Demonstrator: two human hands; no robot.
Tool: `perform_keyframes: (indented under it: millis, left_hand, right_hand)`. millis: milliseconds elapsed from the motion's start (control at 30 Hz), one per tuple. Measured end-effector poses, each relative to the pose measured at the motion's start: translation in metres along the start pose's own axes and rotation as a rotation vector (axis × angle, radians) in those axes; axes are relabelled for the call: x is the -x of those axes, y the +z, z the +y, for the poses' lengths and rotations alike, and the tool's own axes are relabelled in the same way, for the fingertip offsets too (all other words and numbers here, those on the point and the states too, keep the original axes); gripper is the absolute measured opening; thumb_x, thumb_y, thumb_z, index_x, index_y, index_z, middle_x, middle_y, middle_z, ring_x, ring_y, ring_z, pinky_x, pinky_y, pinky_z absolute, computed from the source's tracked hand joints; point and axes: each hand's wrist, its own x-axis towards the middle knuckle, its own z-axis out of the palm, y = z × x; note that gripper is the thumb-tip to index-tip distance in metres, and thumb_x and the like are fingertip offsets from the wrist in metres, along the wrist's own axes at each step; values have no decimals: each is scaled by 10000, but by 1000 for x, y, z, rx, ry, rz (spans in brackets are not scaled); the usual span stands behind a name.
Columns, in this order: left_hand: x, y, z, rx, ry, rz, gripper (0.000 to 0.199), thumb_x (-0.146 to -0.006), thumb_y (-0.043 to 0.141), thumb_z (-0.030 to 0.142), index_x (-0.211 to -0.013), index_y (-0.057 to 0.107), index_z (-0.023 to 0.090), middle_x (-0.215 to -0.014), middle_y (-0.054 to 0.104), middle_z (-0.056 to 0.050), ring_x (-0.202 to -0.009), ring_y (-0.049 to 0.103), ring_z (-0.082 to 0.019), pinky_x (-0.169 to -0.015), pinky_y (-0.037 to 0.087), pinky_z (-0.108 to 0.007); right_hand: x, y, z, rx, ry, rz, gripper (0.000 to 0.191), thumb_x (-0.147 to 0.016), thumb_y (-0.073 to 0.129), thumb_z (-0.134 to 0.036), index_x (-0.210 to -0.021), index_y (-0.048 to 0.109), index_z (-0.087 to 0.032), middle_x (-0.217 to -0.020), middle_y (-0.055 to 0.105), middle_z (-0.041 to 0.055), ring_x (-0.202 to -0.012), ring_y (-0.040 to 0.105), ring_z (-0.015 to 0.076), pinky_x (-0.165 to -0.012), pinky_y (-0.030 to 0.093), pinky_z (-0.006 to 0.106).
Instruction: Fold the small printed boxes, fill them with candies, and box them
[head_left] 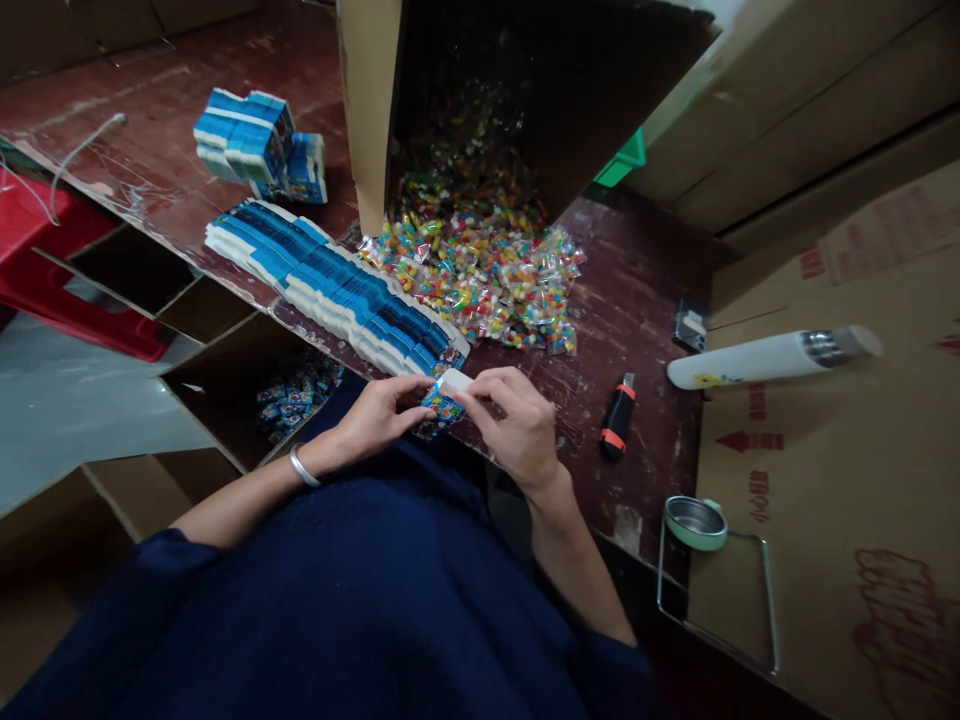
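Observation:
Between both hands, at the table's front edge, is a small blue printed candy box with a white flap at its top. My left hand grips its left side with thumb and fingers. On the other side, my right hand pinches the box near the white flap. Just beyond lies a long row of flat blue-and-white candy boxes, stacked on edge. Small clear bags of colourful candies spill from a tipped cardboard carton behind the row.
Bundled flat boxes sit at the back left. To the right are a utility knife, a white bottle and a metal bowl. Below the left edge, an open carton holds small blue boxes, near a red stool.

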Motion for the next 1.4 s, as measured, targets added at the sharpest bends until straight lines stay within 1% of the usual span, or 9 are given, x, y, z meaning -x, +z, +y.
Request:
perform_keyframes:
  millis: [100, 167, 300, 433, 567, 767, 900, 1200, 1400]
  left_hand:
    - [0, 2, 3, 78, -14, 52, 527, -849, 763, 264, -1341, 591, 180, -976, 738, -55, -871, 721, -198, -826, 605, -341]
    - [1, 3, 6, 141, -15, 70, 584, -851, 769, 267, -1384, 542, 193, -979, 713, -46, -859, 710, -182, -806, 599, -317]
    - [4, 4, 9, 214, -13, 20, 399, -878, 751, 311, -1234, 622, 186, -995, 705, -49, -875, 687, -164, -805, 570, -286]
    - [5, 6, 7, 262, -47, -47, 356, -855, 771, 387, -1092, 608, 178, -967, 663, -37, -818, 641, -147, -756, 556, -277]
    - [5, 7, 1, 284, -29, 28, 398, -819, 806, 396, -1040, 543, 197, -957, 598, -19, -803, 600, -129, -716, 545, -246]
    - [8, 1, -3, 143, 17, 55, 328, -853, 745, 225, -1083, 511, 209, -1012, 592, -21, -822, 626, -124, -720, 565, -251]
    - [10, -3, 1, 45, 44, 17, 345, -866, 697, 170, -1156, 514, 209, -1025, 634, -37, -879, 667, -154, -783, 582, -296]
    - [12, -4, 4, 159, -9, 4, 384, -878, 705, 202, -1249, 607, 190, -1047, 712, -63, -889, 707, -167, -793, 601, -294]
    - [15, -18, 8, 99, -59, -13, 297, -871, 711, 278, -1137, 649, 162, -1022, 733, -65, -841, 712, -163, -743, 587, -268]
  right_hand:
    - [4, 10, 0, -198, 80, 6, 191, -929, 704, -421, -1034, 748, -266, -1190, 679, 96, -1117, 675, 269, -928, 602, 429]
    - [9, 21, 1, -348, 186, 29, 255, -918, 716, -433, -1107, 728, -263, -1258, 664, 98, -1129, 686, 259, -863, 634, 386]
    - [21, 43, 3, -509, 308, 75, 195, -921, 712, -418, -1018, 727, -249, -1092, 745, 66, -938, 744, 222, -806, 642, 361]
    - [25, 54, 1, -442, 262, 150, 177, -938, 690, -389, -851, 724, -239, -1099, 761, 82, -1042, 736, 259, -964, 599, 442]
    - [21, 57, -7, -534, 299, 239, 203, -900, 736, -417, -1002, 674, -252, -1017, 770, 65, -940, 754, 235, -854, 631, 397]
    - [7, 51, -7, -668, 382, 59, 255, -842, 783, -455, -790, 684, -227, -877, 740, 39, -816, 711, 197, -730, 604, 324]
    - [-2, 45, 4, -683, 442, -15, 204, -790, 829, -397, -820, 743, -215, -851, 747, 33, -778, 696, 192, -720, 585, 329]
    - [2, 49, -4, -597, 277, 42, 255, -914, 718, -318, -687, 668, -213, -878, 737, 31, -833, 694, 184, -795, 545, 334]
    - [15, 53, 1, -586, 253, -17, 149, -949, 686, -367, -931, 754, -236, -1050, 750, 57, -974, 720, 211, -844, 593, 349]
